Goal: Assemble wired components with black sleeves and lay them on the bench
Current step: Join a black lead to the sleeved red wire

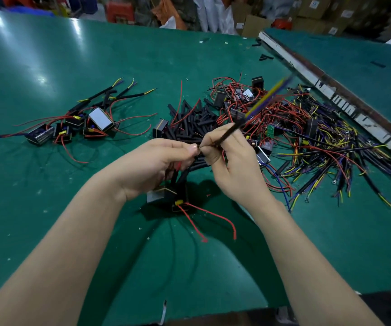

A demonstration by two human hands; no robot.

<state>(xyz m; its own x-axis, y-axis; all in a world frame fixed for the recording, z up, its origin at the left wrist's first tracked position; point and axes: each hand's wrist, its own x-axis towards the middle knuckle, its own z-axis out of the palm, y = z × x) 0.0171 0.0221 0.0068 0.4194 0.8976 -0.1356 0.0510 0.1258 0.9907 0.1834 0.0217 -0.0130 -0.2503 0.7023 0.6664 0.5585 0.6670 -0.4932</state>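
Observation:
My left hand [156, 161] and my right hand [229, 158] meet above the green bench [48, 208]. My right hand pinches a black sleeve [228, 131] with blurred yellow and purple wires [269, 95] running up and right from it. My left hand pinches a wire end at the sleeve's mouth and holds several black sleeves. Below the hands hangs a black component [166, 196] with a yellow part and red leads [203, 220]. Several sleeved components [79, 123] lie at the left.
A pile of loose black sleeves [189, 121] lies behind my hands. A tangle of wires and components [302, 137] spreads to the right. A second bench with a white edge [319, 83] runs along the right. Boxes and bags stand beyond the bench.

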